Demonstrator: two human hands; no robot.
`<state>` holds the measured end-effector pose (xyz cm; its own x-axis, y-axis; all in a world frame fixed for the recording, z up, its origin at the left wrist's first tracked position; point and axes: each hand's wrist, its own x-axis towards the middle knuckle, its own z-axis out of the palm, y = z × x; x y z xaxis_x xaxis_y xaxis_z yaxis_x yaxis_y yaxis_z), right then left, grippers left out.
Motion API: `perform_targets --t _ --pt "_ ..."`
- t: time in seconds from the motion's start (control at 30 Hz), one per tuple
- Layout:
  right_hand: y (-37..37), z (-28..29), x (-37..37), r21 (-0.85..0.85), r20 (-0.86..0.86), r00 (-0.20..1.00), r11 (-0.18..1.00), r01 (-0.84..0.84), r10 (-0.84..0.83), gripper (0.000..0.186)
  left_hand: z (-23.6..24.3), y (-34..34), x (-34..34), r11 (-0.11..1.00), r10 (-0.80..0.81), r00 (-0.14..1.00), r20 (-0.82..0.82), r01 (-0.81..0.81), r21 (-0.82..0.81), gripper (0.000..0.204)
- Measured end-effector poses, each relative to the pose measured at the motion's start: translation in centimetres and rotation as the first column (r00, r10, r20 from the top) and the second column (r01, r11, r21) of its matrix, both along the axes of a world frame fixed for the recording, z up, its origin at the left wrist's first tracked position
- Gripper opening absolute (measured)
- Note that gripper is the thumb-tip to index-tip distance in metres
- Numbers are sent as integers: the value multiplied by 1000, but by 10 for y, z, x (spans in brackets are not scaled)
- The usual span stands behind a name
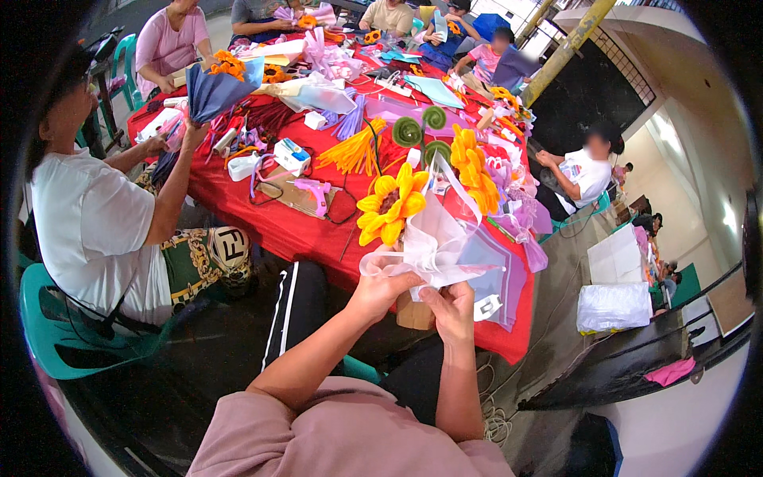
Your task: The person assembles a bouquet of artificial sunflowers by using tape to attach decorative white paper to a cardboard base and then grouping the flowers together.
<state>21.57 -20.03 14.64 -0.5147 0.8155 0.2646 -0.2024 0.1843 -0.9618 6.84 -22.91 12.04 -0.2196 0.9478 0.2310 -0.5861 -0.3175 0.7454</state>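
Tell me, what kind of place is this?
Probably a craft workshop: a pink glue gun and a bundle of orange-yellow pipe cleaners lie on the red-covered table, and there's a fuzzy artificial sunflower too.

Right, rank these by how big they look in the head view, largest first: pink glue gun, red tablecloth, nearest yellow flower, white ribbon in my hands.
1. Red tablecloth, though partly covered
2. White ribbon
3. Nearest yellow flower
4. Pink glue gun

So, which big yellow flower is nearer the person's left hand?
The left flower, its dark centre showing; the other yellow flower, farther right, is turned side-on.
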Motion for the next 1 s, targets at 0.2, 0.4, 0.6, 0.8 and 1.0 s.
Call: perform_targets --t 0.2,0.4,0.6,0.8,1.0 --pt "-6 2 -12 -82 -78 995 995 56 -63 40 9 -5 -4 998 -6 1000 -22 5 -56 39" --pt "-4 0 -14 -114 -64 996 992 54 -62 35 12 -7 -3 982 181 968 -176 -187 -15 29" --pt "-7 3 -17 -57 -121 989 995 76 -82 30 13 -16 -6 980 179 913 -367 -199 -19 30" --pt "-5 -12 -7 -58 -191 980 998 36 -47 50 33 -28 -1 979 203 924 -323 -204 30 51" --pt "-10 -16 -10 -98 -234 969 993 63 -84 54 37 -26 -10 991 131 919 -373 -109 79 51"
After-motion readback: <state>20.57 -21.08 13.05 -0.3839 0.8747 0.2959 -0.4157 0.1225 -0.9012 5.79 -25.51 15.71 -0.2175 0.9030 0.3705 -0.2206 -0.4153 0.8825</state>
